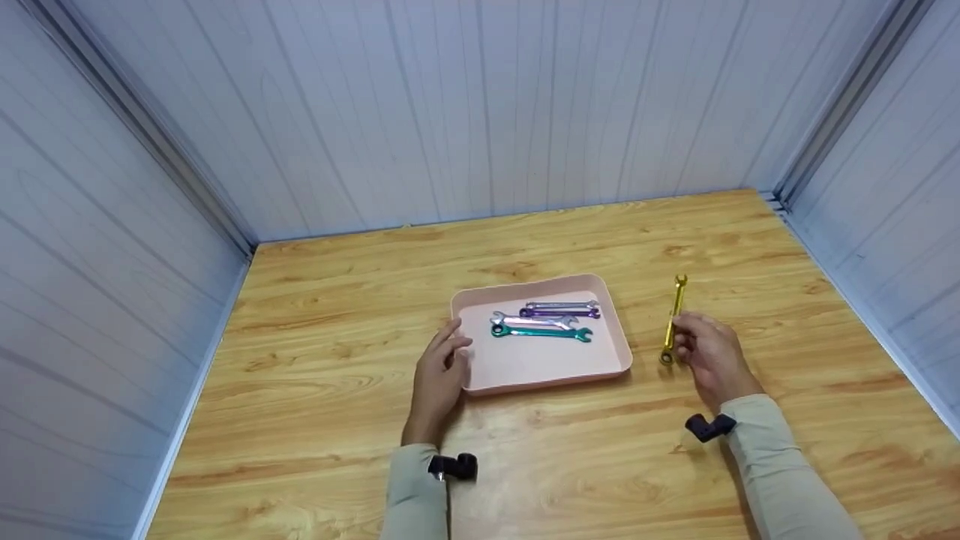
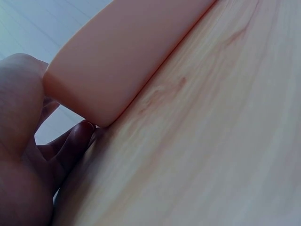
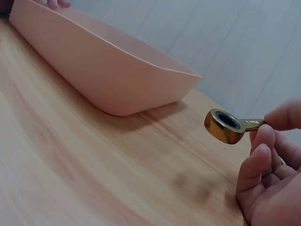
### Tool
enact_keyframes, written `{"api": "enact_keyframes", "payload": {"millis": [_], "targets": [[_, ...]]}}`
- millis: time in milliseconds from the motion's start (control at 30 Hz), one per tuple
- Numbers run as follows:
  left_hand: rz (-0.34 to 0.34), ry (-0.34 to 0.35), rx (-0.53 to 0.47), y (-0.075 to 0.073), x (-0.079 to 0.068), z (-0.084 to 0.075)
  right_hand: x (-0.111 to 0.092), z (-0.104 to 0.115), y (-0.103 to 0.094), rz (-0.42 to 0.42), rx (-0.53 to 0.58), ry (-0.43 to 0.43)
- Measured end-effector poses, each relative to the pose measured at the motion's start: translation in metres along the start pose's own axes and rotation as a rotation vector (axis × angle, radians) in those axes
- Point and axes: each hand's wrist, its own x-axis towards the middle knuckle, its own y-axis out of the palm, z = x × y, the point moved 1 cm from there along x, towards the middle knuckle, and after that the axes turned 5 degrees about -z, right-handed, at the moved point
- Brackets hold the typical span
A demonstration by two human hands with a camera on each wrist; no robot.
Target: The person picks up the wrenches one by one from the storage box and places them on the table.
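Observation:
My right hand (image 1: 712,352) pinches a gold ratcheting combination wrench (image 1: 675,315) between thumb and fingers, to the right of the pink tray (image 1: 555,381). Its ring end (image 3: 224,126) points down toward the table in the right wrist view, held above the tabletop with a shadow below. At the tray's left side, my left hand (image 1: 439,375) grips the wall, with a digit over the rim and fingers against the outside (image 2: 77,141). Inside lie a green ratcheting wrench (image 1: 544,332), a purple wrench (image 1: 562,313) and two silver wrenches, one in front of the purple (image 1: 536,321) and one behind (image 1: 559,304).
The tray stands on a wood-grain table (image 1: 322,360). White panel walls (image 1: 480,112) close off the back and both sides. A black camera mount sits on each wrist, over long light sleeves.

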Motion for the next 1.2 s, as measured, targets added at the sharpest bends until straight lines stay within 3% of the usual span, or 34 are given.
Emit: {"api": "enact_keyframes", "payload": {"millis": [400,767,1200], "targets": [[-0.017,-0.023,0.006,-0.003,-0.001,0.0,0.006,0.001,-0.005,0.038,0.001,0.003],[-0.017,0.045,0.021,-0.002,-0.001,-0.001,0.015,0.007,-0.006,-0.016,-0.152,0.015],[-0.012,0.034,0.013,0.001,0.0,0.001,0.021,0.012,-0.009,-0.076,-0.316,0.022]]}}
